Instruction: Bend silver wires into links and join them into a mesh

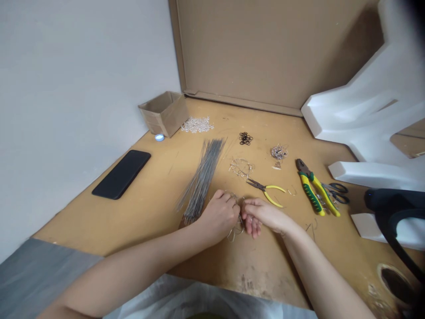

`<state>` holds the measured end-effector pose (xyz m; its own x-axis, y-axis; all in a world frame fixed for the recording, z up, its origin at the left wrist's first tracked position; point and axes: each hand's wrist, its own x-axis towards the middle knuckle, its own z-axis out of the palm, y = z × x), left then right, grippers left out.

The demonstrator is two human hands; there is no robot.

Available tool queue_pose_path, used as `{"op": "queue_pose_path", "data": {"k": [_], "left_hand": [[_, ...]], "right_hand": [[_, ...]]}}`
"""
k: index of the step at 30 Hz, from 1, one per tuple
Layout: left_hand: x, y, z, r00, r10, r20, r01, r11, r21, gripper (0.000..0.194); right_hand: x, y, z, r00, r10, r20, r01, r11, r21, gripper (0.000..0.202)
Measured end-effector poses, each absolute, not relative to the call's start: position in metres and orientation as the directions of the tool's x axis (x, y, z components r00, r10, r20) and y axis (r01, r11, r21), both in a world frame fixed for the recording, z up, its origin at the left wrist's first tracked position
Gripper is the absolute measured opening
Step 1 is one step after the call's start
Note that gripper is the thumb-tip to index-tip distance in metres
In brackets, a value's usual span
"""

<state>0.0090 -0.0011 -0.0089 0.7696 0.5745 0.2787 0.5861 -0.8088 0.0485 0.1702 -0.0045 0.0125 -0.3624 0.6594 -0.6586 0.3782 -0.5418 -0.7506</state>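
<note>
Close together over the front of the table, my left hand [222, 216] and my right hand [260, 215] are both closed on a bent wire piece [236, 230]. Its thin loops show below and between my fingers; the fingertips partly hide the rest. Just left of my hands lies a bundle of straight grey wires [205, 177]. Beyond them is a loose heap of bent wires [241, 168]. Needle-nose pliers [267, 189] with yellow handles lie open on the table beyond my right hand.
Combination pliers [314, 190] and scissors [338, 192] lie at the right, near a white moulded stand [368, 115]. Further back are black rings [245, 138], a wire cluster [279, 152], small clear pieces [198, 124] and a cardboard box [166, 115]. A black phone [121, 174] lies left.
</note>
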Motion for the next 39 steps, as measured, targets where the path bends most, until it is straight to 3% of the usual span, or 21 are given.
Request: {"op": "queue_pose_path", "data": {"k": [39], "left_hand": [[0.0099, -0.0014, -0.0101, 0.758, 0.590, 0.279, 0.596, -0.800, 0.072, 0.014]], "right_hand": [[0.1702, -0.0034, 0.0087, -0.365, 0.653, -0.663, 0.368, -0.553, -0.747, 0.010]]}}
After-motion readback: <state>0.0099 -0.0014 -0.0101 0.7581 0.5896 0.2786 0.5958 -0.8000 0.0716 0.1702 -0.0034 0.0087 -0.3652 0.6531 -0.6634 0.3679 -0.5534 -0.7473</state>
